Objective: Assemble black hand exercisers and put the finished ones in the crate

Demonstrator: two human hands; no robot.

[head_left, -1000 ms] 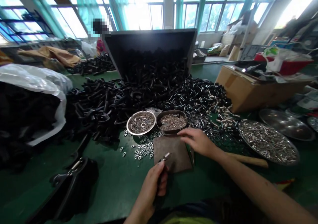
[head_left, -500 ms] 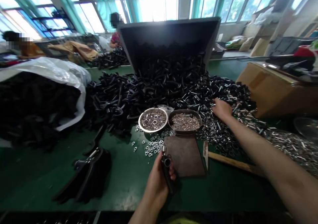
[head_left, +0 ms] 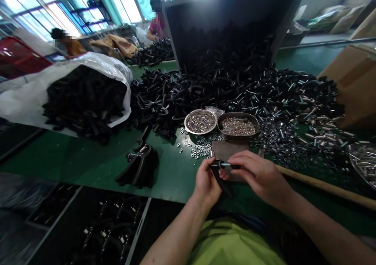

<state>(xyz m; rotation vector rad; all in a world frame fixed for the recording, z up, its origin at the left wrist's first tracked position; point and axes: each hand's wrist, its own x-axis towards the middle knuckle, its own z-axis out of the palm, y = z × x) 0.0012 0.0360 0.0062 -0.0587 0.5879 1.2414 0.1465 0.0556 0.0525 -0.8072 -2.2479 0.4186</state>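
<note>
My left hand (head_left: 205, 184) is closed round a curved black lever (head_left: 221, 182), which has a round barrel end and a small metal sleeve standing out of it. My right hand (head_left: 261, 177) pinches a black-headed bolt (head_left: 226, 165). Its bright shank points left at the lever's barrel end; whether it has entered the hole I cannot tell. A brown plate (head_left: 223, 148) lies under and behind my hands. Loose metal rings (head_left: 201, 150) are scattered left of the plate. Farther left, several assembled black levers (head_left: 139, 167) sit together on the green table (head_left: 173, 179).
A round dish (head_left: 200, 131) and an oval tin (head_left: 239, 135) hold small metal parts. A hammer's wooden handle (head_left: 326, 186) lies at right. Behind are heaped black parts (head_left: 205, 85), a tipped grey bin (head_left: 235, 10), a white sack (head_left: 29, 96) and a cardboard box (head_left: 360, 89).
My right hand has come back from the pile at right to the lever, now with a black-headed bolt in it. The view has shifted; my left hand still holds the lever.
</note>
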